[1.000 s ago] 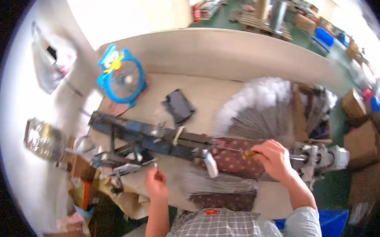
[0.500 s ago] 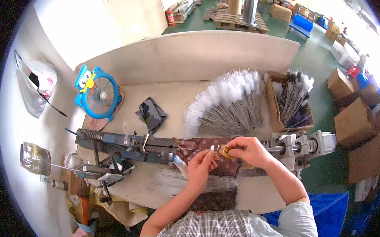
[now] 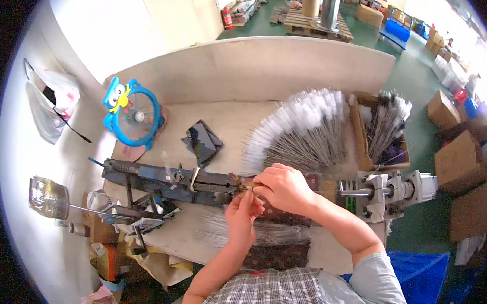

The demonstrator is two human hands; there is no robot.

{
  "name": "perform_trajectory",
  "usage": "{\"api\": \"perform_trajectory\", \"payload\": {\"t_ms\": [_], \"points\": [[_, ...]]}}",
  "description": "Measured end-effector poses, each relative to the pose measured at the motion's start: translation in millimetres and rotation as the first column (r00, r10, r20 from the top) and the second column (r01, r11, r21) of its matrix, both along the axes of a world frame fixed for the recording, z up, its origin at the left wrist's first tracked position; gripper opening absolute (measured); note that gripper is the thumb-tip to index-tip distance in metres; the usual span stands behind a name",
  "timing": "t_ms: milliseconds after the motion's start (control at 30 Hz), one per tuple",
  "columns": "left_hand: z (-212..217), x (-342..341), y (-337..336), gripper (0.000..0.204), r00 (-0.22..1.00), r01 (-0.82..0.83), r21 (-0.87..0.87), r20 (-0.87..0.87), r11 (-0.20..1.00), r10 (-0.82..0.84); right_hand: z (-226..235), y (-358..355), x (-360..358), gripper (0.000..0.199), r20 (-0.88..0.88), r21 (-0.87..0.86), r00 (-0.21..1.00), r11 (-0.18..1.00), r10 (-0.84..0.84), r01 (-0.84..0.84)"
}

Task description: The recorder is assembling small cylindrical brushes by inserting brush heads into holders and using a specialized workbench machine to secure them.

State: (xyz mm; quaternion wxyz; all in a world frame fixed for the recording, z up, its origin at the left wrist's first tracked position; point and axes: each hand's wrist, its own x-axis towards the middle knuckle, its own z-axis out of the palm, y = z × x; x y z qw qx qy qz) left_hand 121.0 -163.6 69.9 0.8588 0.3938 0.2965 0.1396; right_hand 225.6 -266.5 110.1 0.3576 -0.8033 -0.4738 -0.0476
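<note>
My left hand (image 3: 242, 217) is closed in a pinch, its thumb and fingertip on a small white piece (image 3: 249, 188). Right beside it, my right hand (image 3: 282, 187) bends over with its fingers closed; a brass-coloured piece (image 3: 246, 182) shows only partly at its fingertips. Both hands meet at the right end of a long dark metal fixture (image 3: 212, 184). Under my wrists lies a dark red spotted cloth (image 3: 276, 214). Loose thin wires (image 3: 224, 230) are spread on the bench in front of the fixture.
White-tufted wire brushes (image 3: 309, 136) fan out behind my hands, beside a cardboard box (image 3: 358, 138) of more brushes. A motor-driven spindle (image 3: 380, 193) stands at the right. A blue toy-shaped fan (image 3: 139, 116) and a dark folded pouch (image 3: 203, 141) are at the back left.
Both hands have moved left along the fixture, to its right end. My right hand has turned over the brass-coloured piece, which is now mostly hidden. The view has shifted slightly.
</note>
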Motion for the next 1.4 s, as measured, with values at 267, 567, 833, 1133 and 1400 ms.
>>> {"api": "perform_trajectory", "payload": {"t_ms": [267, 567, 833, 1133, 1400], "points": [[1.6, 0.7, 0.0, 0.029, 0.990, 0.136, 0.154, -0.045, 0.979, -0.130, 2.9, -2.4, 4.7, 0.028, -0.423, -0.218, 0.898, 0.975, -0.121, 0.029], [-7.5, 5.7, 3.8, 0.048, 0.999, 0.007, -0.127, 0.055, 0.992, 0.000, -9.8, -0.9, -24.0, 0.026, -0.060, -0.073, 0.991, 0.990, -0.121, 0.116], [11.4, -3.3, -3.7, 0.033, 0.985, -0.015, -0.195, 0.169, 0.981, 0.048, -0.2, -14.9, -25.7, 0.033, -0.045, -0.074, 0.992, 0.990, -0.119, 0.116], [-2.2, -9.9, 5.4, 0.034, 0.977, 0.013, -0.318, 0.208, 0.948, 0.056, -4.4, 13.6, -37.6, 0.038, 0.084, -0.009, 0.974, 0.977, -0.213, 0.214], [5.6, 3.8, -6.1, 0.017, 0.991, -0.002, -0.193, 0.130, 0.981, 0.027, 0.6, 0.2, -30.2, 0.025, 0.221, 0.103, 0.961, 0.984, -0.164, 0.144]]}}
